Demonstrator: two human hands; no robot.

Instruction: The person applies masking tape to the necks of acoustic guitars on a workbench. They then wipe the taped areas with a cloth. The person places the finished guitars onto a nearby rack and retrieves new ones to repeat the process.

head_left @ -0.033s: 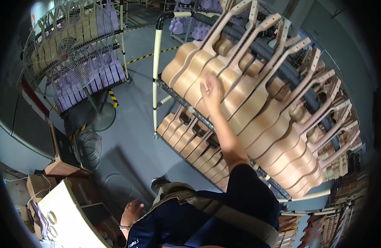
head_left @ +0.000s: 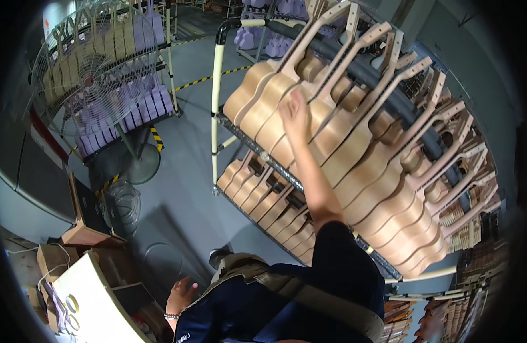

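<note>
At far left, a wire-guarded fan [head_left: 89, 81] on a stand, in front of lilac guitar bodies [head_left: 155, 103]. Toward the lower left, a white counter [head_left: 100, 303]. Past the counter's right edge, the left hand [head_left: 182, 294], empty, with fingers loosely bent and a beaded bracelet [head_left: 171, 316] at the wrist.

Next, a pale-tubed guitar rack [head_left: 216, 74], with a lower row of wood-toned guitar bodies [head_left: 263, 203] along its bottom shelf. Across the black front rail [head_left: 263, 154], near the left end of the upper shelf, the right hand [head_left: 296, 114], unclenched, with nothing visibly gripped. Impossible to tell whether touching the upper row of wood-toned guitar bodies [head_left: 357, 143] or just above. Along that shelf, from left end to right corner, this same row, packed side by side, with headstocks [head_left: 417, 67] slanting up past the padded rear bar.

By judgement, in hand: a reach to, or light handling of, bodies near the shelf's left end. Called for next, again by judgement: sure contact with a single body, fingers fitted into the narrow gaps, without rubbing or knocking neighbouring sides.
</note>
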